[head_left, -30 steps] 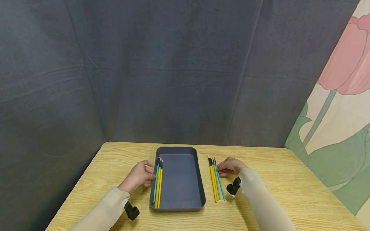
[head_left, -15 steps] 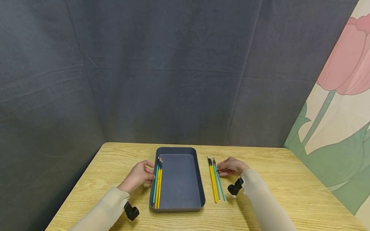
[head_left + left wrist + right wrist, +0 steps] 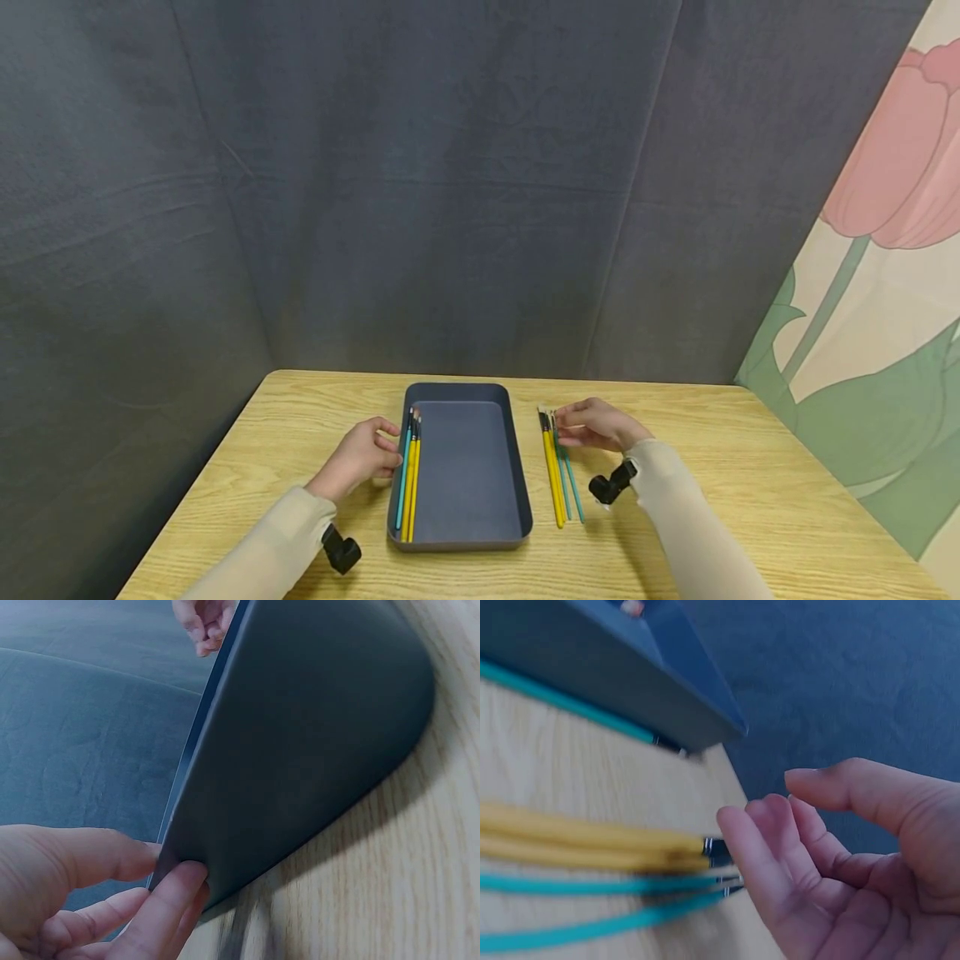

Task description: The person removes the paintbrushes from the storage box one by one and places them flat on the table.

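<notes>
My left hand (image 3: 358, 457) is at the left side of a dark grey tray (image 3: 468, 467). In the left wrist view its thumb and fingers (image 3: 169, 900) pinch the tray's rim, with fingertips on the outer wall. One teal and two yellow paintbrushes (image 3: 411, 483) lie lengthwise along the tray's left inner side. To the tray's right, two yellow paintbrushes (image 3: 553, 479) and two teal paintbrushes (image 3: 573, 492) lie side by side on the table. My right hand (image 3: 597, 423) is over their bristle ends; in the right wrist view thumb and fingers stand apart, holding nothing.
Another teal paintbrush (image 3: 570, 703) lies along the foot of the tray's wall in the right wrist view. The wooden table (image 3: 697, 483) ends at a dark curtain (image 3: 465, 208) behind. A tulip-patterned cloth (image 3: 885, 333) hangs at the right.
My right hand has shifted away from me and slightly left, from the outer teal paintbrush's handle to above the bristle ends. The left hand, tray and paintbrushes look unmoved.
</notes>
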A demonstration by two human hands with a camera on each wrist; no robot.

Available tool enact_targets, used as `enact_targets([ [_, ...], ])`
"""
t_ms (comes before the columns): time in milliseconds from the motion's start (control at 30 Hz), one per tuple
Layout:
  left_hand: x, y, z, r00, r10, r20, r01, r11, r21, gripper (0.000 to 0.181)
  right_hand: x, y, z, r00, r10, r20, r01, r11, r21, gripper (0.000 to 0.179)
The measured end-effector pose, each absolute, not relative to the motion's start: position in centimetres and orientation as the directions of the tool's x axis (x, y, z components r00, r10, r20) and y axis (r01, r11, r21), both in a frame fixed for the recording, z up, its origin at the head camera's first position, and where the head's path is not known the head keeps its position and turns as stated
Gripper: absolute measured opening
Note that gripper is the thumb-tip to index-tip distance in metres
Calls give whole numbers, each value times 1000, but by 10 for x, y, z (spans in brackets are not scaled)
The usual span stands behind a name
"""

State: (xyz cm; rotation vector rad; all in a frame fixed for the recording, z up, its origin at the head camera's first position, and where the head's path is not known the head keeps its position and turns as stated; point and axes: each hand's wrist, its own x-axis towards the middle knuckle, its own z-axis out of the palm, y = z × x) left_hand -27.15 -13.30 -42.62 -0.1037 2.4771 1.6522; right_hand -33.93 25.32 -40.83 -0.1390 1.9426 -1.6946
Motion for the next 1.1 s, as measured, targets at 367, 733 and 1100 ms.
enact_targets([
  [367,-270,-133,-426,-987,40,-155,-129,382,915,39,-334,220,-392,-838,-476,-268,202,187,-961,34],
  [733,-267,-133,-422,-986,43,-160,-135,355,925,39,-328,180,-378,-830,-501,-246,206,134,-969,38],
  [1100,-269,-133,-425,-987,49,-153,-126,354,927,40,-322,140,-372,-830,-490,-266,212,164,-963,33],
])
